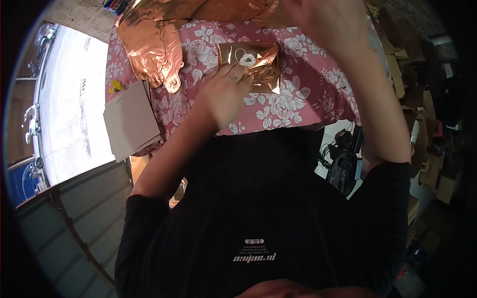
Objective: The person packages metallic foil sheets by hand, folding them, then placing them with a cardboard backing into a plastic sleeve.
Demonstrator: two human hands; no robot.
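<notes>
A folded gold foil packet (267, 82) lies flat on the flowered tablecloth (288, 107), close to its near edge. On top of the packet sits a small coil of white string (247, 60), with one loop standing out to the left. My left hand (224, 94) is over the packet's left part, its fingers bent and closed on the foil just below the coil. My right hand (330, 22) is raised at the top of the view, right of the packet. It is dark and blurred, and the frame cuts off its fingers, so what they hold is hidden.
More gold foil sheets (151, 49) spread over the far and left parts of the table. A stack of grey cardboard sheets (131, 119) sits at the left edge, near a small yellow object (115, 86). A blue can (116, 5) stands behind. Cardboard boxes (430, 164) pile up on the right.
</notes>
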